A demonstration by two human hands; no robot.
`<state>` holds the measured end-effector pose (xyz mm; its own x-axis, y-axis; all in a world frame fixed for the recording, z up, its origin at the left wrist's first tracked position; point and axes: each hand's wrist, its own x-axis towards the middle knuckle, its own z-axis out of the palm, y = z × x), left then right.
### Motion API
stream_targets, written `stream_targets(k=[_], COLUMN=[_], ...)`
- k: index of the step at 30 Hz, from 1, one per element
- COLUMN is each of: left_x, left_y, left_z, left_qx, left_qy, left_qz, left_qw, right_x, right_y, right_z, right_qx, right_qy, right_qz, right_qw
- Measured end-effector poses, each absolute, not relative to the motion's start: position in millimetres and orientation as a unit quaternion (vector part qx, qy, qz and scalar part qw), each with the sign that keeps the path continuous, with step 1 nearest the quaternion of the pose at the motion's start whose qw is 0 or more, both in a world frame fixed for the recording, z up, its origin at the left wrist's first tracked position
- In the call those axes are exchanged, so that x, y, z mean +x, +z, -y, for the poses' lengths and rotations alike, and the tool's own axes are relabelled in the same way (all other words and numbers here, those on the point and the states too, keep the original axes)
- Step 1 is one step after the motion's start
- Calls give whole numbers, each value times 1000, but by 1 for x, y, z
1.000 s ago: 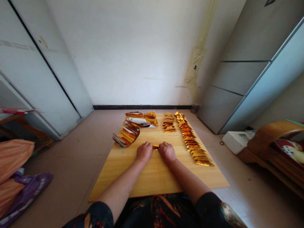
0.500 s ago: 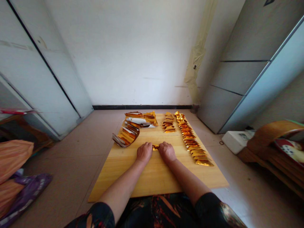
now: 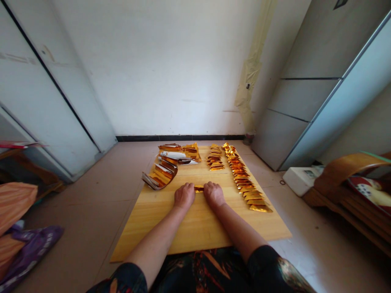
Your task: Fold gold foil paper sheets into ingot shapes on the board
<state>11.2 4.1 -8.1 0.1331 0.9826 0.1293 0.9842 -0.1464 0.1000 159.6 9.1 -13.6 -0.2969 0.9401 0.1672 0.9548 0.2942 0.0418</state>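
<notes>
A small piece of shiny gold foil paper (image 3: 199,188) lies just above the middle of the wooden board (image 3: 195,228). Closed around its left end is my left hand (image 3: 184,195), and my right hand (image 3: 214,194) grips the right end. Only a narrow strip of gold shows between them; the fingertips are hidden behind the knuckles. Along the board's right side runs a long row of folded gold foil pieces (image 3: 244,179). A shorter row of similar folded pieces (image 3: 215,158) sits left of it. Curled stacks of gold foil sheets (image 3: 161,173) rest at the far left.
A white wall (image 3: 171,81) stands behind the board. On the right are a grey refrigerator (image 3: 302,81), a white box (image 3: 299,180) and a wooden seat (image 3: 345,191). Orange and purple bags (image 3: 36,244) lie on the floor to the left, near a pale cabinet (image 3: 61,81).
The camera view has shifted slightly. The gold foil paper between my hands now looks flatter and narrower, with both hands still gripping its ends in nearly the same place.
</notes>
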Motion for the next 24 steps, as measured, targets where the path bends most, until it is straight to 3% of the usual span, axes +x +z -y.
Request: stream_targets(k=[16, 24], left_x=[18, 26], left_y=[-9, -1], left_z=[-5, -6], left_qx=[-755, -761], left_qy=[-121, -111], left_qz=[645, 639], left_qw=[-4, -25], right_x=[175, 181], right_y=[-13, -10], right_z=[-9, -12], right_qx=[-629, -575], right_qy=[-62, -93], right_qz=[768, 804], right_qw=[105, 118])
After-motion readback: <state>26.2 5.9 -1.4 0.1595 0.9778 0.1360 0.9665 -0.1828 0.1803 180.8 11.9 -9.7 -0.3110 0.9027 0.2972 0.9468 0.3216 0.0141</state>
